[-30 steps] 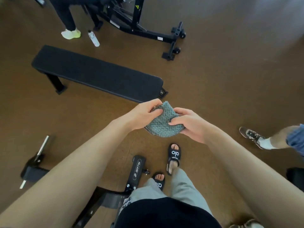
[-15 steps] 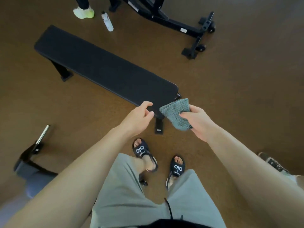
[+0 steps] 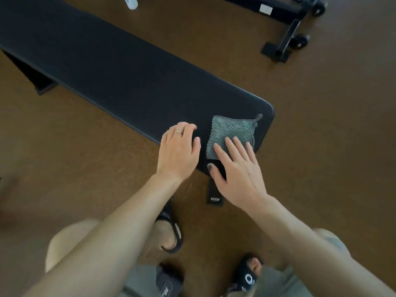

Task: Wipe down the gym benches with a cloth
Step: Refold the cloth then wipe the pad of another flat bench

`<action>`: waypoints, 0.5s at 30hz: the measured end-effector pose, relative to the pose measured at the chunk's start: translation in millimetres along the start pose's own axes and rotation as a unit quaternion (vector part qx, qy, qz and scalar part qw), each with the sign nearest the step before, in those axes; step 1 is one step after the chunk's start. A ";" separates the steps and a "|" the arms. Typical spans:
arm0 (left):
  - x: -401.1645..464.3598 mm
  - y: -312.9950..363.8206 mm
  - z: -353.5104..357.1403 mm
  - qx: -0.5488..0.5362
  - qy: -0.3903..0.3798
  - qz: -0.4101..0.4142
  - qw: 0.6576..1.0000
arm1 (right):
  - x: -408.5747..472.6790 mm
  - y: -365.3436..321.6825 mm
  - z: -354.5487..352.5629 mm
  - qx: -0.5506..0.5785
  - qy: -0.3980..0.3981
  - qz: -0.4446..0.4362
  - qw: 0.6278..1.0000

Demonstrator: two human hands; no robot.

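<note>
A black wheeled equipment frame (image 3: 287, 37) is standing on the brown floor (image 3: 321, 146). A white bottle (image 3: 130, 1) is lying just beyond, cut off at the frame's top edge.

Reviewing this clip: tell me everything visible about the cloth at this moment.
The cloth is a small grey-green square with a bumpy, woven-looking texture and a darker mesh-like edge along its top and right sides, one corner sticking out at the upper right. It lies flat on the near end of the black padded bench. The right hand presses on its lower part with straight, spread fingers. The left hand rests on the bench beside it, not touching it.
</note>
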State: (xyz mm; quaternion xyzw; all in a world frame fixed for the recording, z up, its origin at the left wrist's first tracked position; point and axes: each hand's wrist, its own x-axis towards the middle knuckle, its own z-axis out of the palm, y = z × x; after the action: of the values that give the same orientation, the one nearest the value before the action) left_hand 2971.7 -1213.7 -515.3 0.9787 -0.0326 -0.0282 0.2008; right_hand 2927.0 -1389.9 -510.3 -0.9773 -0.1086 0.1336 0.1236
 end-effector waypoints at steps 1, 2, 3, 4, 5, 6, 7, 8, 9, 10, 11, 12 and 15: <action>5.4 -4.5 18.7 0.003 0.035 0.013 0.999 | 10.2 2.7 11.4 0.005 0.034 0.002 0.999; 10.1 -7.4 35.1 0.005 0.081 0.018 0.997 | 21.2 4.6 19.6 0.003 0.064 0.007 0.998; 14.1 -9.4 48.3 0.003 0.132 0.016 0.991 | 31.2 5.6 26.2 -0.007 0.084 0.014 0.996; 16.7 -10.1 57.8 -0.003 0.180 0.011 0.984 | 38.7 5.8 31.6 -0.023 0.094 0.019 0.995; 18.2 -11.2 64.1 -0.013 0.220 0.006 0.975 | 44.7 5.1 36.9 -0.040 0.102 0.018 0.994; 18.9 -12.1 68.5 -0.020 0.248 0.005 0.969 | 48.8 3.9 41.4 -0.053 0.106 0.016 0.993; 19.9 -12.6 70.5 -0.023 0.261 0.006 0.965 | 51.7 3.2 44.1 -0.058 0.106 0.014 0.993; 20.3 -12.8 70.5 -0.022 0.261 0.008 0.965 | 52.8 2.6 44.4 -0.058 0.100 0.012 0.993; 19.8 -12.9 69.2 -0.021 0.255 0.011 0.967 | 52.0 2.2 42.8 -0.056 0.092 0.009 0.994; 20.0 -12.7 67.8 -0.023 0.250 0.014 0.968 | 52.0 3.5 40.3 -0.055 0.089 0.004 0.995; 19.8 -12.2 66.7 -0.023 0.244 0.016 0.969 | 53.2 7.7 38.1 -0.057 0.085 -0.003 0.995; 18.9 -11.7 65.8 -0.023 0.240 0.017 0.970 | 56.5 14.1 34.9 -0.057 0.078 -0.014 0.995; 19.3 -13.0 67.3 -0.026 0.249 0.014 0.968 | 91.1 42.6 20.1 -0.068 0.077 -0.038 0.994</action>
State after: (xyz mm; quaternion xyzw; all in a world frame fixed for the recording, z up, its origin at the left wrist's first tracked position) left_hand 2987.0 -1229.5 -583.0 0.9487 0.0053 0.2187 0.2283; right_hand 3014.6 -1403.6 -562.0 -0.9859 -0.1448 0.0458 0.0703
